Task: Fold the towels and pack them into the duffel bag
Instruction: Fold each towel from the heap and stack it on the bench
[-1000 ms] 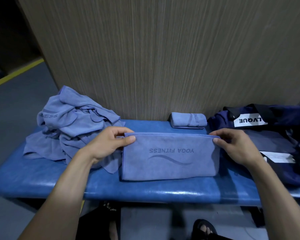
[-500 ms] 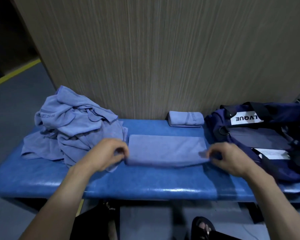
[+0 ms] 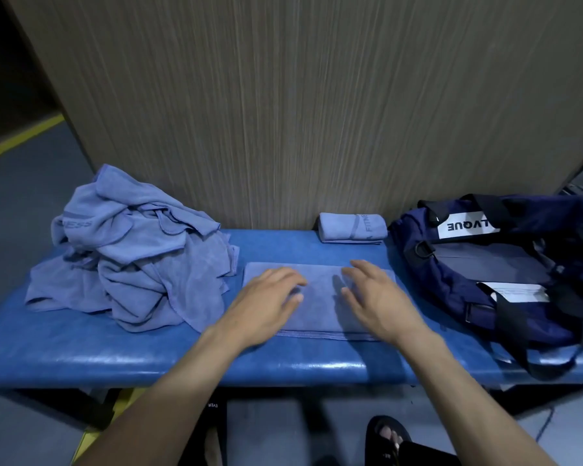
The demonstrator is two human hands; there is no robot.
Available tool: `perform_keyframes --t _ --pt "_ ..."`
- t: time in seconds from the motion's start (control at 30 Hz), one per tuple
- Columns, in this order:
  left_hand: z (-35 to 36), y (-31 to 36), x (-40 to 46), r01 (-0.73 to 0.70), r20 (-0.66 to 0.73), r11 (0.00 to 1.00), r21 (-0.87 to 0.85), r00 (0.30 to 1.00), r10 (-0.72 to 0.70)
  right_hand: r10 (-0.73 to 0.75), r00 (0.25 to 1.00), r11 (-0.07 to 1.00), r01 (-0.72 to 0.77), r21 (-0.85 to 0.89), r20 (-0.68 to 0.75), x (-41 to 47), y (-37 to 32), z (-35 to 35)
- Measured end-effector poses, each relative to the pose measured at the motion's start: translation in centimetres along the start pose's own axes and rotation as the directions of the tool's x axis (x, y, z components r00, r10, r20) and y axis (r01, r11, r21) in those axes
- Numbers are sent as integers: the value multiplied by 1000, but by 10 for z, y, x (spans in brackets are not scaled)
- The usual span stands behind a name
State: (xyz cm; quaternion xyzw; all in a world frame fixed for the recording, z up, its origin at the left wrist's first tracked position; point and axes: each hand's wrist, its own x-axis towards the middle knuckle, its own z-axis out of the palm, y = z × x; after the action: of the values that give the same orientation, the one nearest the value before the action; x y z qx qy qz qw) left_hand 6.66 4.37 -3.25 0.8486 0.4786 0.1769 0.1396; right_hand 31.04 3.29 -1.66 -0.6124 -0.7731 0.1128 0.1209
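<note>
Both hands flat, fingers spread, holding nothing: left hand (image 3: 270, 297) and right hand (image 3: 372, 294) press the folded towel (image 3: 320, 297) at worktop (image 3: 81, 351) centre. Duffel bag (image 3: 451, 297) at 3 o'clock. Risk: layers may slip apart on lifting.

- Left hand (image 3: 266, 302): palm down, fingers straight and slightly spread, pointing forward and a little to the right.
- Right hand (image 3: 376, 299): palm down, fingers straight and spread, pointing forward and a little to the left.
- Hands near each other, not touching, fingertips angled inward.
- Both forearms bare, reaching forward from the lower edge of view, converging.
</note>
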Motion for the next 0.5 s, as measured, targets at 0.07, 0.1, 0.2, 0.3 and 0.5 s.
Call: perform_keyframes --t 0.07,0.1,0.2,0.3,0.5 --pt "16 5 2 49 169 985 163 983 -77 31 989 995 -17 -98 144 1 -6 21" --pt "22 2 0 65 241 972 226 963 -121 71 979 987 -41 -157 189 0 -4 28" --pt "24 -17 -11 86 297 954 288 939 -174 201 955 961 -148 -235 219 -13 5 32" --pt "14 -35 -18 149 278 953 263 934 -222 309 921 942 -261 -212 237 -25 19 24" --pt "7 -38 -21 104 148 964 243 979 -143 182 977 976 -165 -140 115 -45 45 4"
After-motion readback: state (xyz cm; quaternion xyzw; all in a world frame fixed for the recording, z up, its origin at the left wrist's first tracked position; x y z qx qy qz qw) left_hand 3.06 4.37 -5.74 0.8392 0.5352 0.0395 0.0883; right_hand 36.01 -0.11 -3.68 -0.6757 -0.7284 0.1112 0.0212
